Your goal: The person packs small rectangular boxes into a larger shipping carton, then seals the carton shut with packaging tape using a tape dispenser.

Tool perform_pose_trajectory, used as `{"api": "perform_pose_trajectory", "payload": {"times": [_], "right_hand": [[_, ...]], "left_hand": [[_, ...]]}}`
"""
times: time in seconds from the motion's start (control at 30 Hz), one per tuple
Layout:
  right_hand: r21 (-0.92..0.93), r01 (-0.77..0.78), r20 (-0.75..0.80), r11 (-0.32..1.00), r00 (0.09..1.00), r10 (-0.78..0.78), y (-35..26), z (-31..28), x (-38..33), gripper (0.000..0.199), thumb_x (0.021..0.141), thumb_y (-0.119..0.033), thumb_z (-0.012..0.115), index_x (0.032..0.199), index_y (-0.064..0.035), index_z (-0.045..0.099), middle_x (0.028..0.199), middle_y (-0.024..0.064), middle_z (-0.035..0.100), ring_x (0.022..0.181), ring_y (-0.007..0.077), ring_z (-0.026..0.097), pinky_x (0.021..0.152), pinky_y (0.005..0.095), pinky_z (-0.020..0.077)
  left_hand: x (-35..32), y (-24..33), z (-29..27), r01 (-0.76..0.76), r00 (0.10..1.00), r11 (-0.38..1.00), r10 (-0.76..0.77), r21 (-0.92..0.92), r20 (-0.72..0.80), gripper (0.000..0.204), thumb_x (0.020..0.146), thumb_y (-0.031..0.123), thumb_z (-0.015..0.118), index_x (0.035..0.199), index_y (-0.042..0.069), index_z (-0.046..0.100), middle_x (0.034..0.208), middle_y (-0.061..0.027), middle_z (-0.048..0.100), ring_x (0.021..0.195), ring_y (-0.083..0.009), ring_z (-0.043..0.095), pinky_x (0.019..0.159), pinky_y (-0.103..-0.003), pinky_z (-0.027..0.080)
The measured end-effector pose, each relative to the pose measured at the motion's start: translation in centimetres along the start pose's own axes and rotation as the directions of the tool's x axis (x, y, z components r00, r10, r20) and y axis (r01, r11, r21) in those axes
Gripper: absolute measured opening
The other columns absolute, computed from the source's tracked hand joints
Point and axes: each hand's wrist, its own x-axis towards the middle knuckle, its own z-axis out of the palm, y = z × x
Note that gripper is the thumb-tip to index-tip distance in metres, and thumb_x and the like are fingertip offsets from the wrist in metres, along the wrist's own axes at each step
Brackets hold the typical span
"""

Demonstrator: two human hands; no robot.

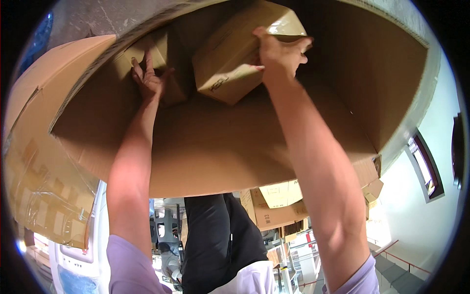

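Both hands deep inside a big open carton [220,142], each one at a separate brown box. Right hand [284,54] is on the taped box [225,54]: grip looks partly closed round its right end, fingers bent and parted, one against the upper part and another lower down by the near edge, remaining fingertips past the end on the right. Seems to have hold of it; slight blur, so can't tell how firm. Taped box sits tilted, long axis slanting from lower left up to upper right, so its bulk lies left of and beyond the right grip, and only the right end is taken. Lower left corner points back toward the wearer, no hand on it. Left hand [147,81] is well apart from that corner, over at the small box [160,54] by the carton's left side: fingers spread forward onto its top, thumb out to the right, grip fairly wide; whether it grasps or just rests there, can't tell. Narrow dark gap between the two boxes, taped one to the right. Right hand clearly the nearer for the taped box, left for the small one. Another carton [58,73] stands just outside on the left; more cartons [279,208] lower right, beyond the near wall.
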Motion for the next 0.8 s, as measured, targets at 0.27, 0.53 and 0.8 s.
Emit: {"api": "perform_pose_trajectory", "payload": {"times": [0.27, 0.53, 0.8], "right_hand": [[0.427, -0.377, 0.399, 0.822, 0.894, 0.203, 0.1, -4.1, 2.7, 0.069, 0.077, -0.06, 0.064, 0.127, -0.0146, 0.055, 0.11, 0.0087, 0.066, 0.101, 0.0273, 0.063, 0.102, 0.0629, 0.0319], [0.161, 0.302, 0.312, 0.94, 0.888, -0.339, -1.3, -16.1, -5.3, 0.1, 0.073, -0.041, 0.077, 0.138, 0.0088, 0.02, 0.089, 0.0137, 0.061, 0.065, 0.023, 0.065, 0.073, 0.0398, 0.0552], [-0.526, 0.655, 0.223, 0.543, 0.722, -0.655, -2.2, -8.8, -13.5, 0.124, 0.061, -0.038, 0.086, 0.153, -0.0039, 0.01, 0.128, 0.0288, 0.045, 0.106, 0.0388, 0.06, 0.086, 0.0484, 0.054]], "left_hand": [[0.3, 3.4, 1.1, 0.001, 1.0, 0.994, 0.001, 0.107, -0.025, 0.078, 0.087, 0.025, 0.061, 0.154, 0.041, 0.024, 0.158, -0.0261, 0.012, 0.137, -0.0528, 0.021, 0.108, -0.056, 0.035], [-1.0, 1.4, -0.8, -0.249, 0.965, 0.954, 0.228, 0.167, 0.131, 0.079, 0.085, 0.025, 0.055, 0.156, 0.011, 0.023, 0.15, -0.0289, 0.031, 0.138, -0.0514, 0.021, 0.118, -0.056, 0.015], [-1.4, 1.4, 0.3, -0.129, 0.986, 0.861, 0.058, 0.492, 0.158, 0.081, 0.083, 0.036, 0.067, 0.151, 0.008, 0.034, 0.158, -0.0289, 0.009, 0.144, -0.0457, 0.016, 0.117, -0.053, 0.022]]}}
